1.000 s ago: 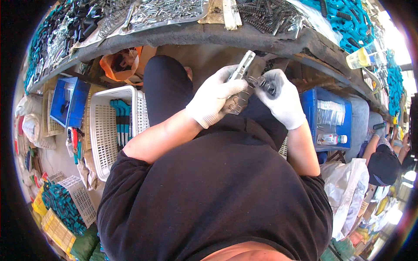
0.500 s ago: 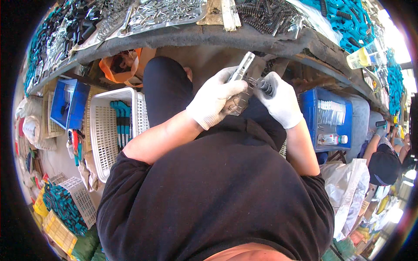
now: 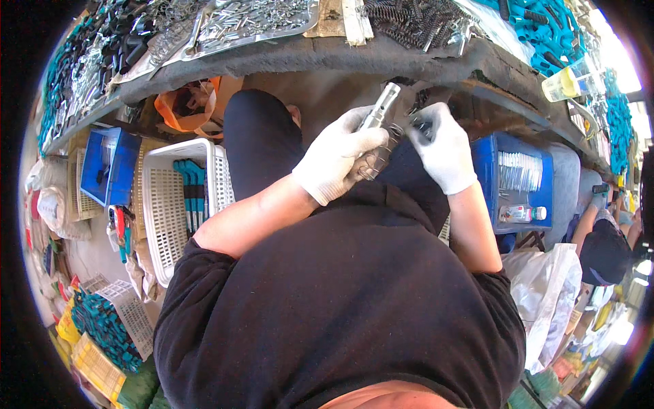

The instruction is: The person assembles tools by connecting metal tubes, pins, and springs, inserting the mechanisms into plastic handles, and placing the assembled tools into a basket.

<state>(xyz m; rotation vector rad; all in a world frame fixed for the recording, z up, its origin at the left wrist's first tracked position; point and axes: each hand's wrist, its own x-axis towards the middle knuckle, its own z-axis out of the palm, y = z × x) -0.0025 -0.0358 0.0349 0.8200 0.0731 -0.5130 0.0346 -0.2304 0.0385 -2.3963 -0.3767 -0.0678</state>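
Observation:
My left hand [image 3: 335,155], in a white knit glove, is closed around a shiny metal tube [image 3: 386,102] with holes near its upper end. The tube slants up and to the right. Loops of thin wire coil spring [image 3: 379,160] show by the same hand's fingers, over its palm side. Just to the right, my gloved right hand [image 3: 444,151] has its fingers bent together on a dark coiled piece [image 3: 422,127], which looks like a small black spring. Motion smears its fingertips and the piece. The two hands are a short gap apart, above my lap.
Ahead, the cloth-edged workbench [image 3: 272,60] bears a metal tray [image 3: 262,19] of small parts, dark springs [image 3: 422,20] and teal handles [image 3: 538,31]. A white basket [image 3: 155,225] stands left; a blue bin [image 3: 486,170] with metal pieces and a bottle stands right. Another person [image 3: 603,249] sits far right.
My right hand has shifted slightly right and turned, its fingertips now drawn in and blurred around the dark piece. The left hand with the tube has hardly moved.

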